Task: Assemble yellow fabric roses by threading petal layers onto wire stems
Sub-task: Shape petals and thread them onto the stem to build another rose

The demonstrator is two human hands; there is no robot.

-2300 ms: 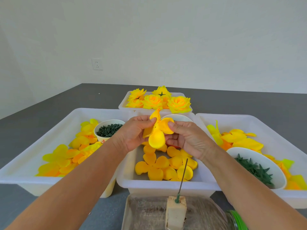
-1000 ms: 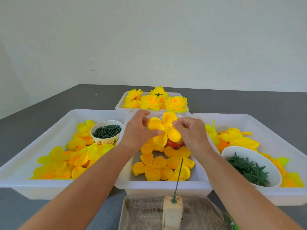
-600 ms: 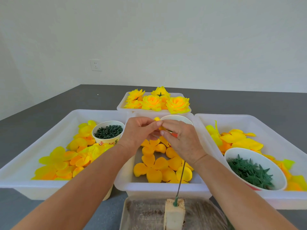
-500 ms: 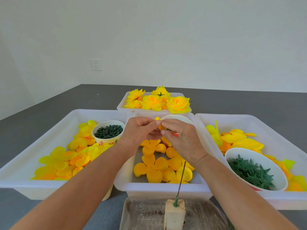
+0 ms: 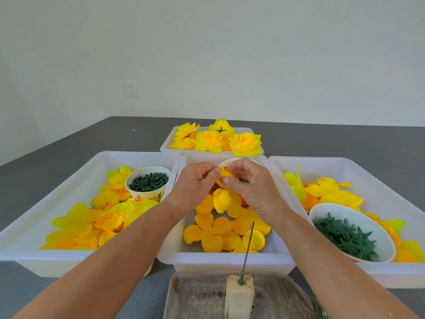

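- Petal layer (image 5: 226, 174), small and yellow, is held above the far end of the middle tray (image 5: 220, 259); both hands pinch it.
- Left hand (image 5: 195, 184) has its thumb and fingers closed on the left edge of the petal layer. Right hand (image 5: 249, 183) has its fingers clamped on the right edge, and a small dark green piece (image 5: 243, 180) shows between them.
- Wire stem (image 5: 248, 247) stands bare in the foam block (image 5: 240, 293), just on the near side of the middle tray. No petal is on it, so I judge that this rose is only at its beginning.
- Finished roses (image 5: 217, 140) lie in the small tray (image 5: 166, 148) behind the middle tray, so some of the work is already done.
- Much material is left: loose petals (image 5: 220, 231) in the middle tray, more petals (image 5: 96, 219) in the tray to its left and in the tray to its right (image 5: 322, 192).
- Paper cup (image 5: 148, 184) of dark green pegs, left of the middle tray, has red characters printed on it; I cannot read them clearly. White bowl (image 5: 349, 231) on the right holds green star-shaped sepals.
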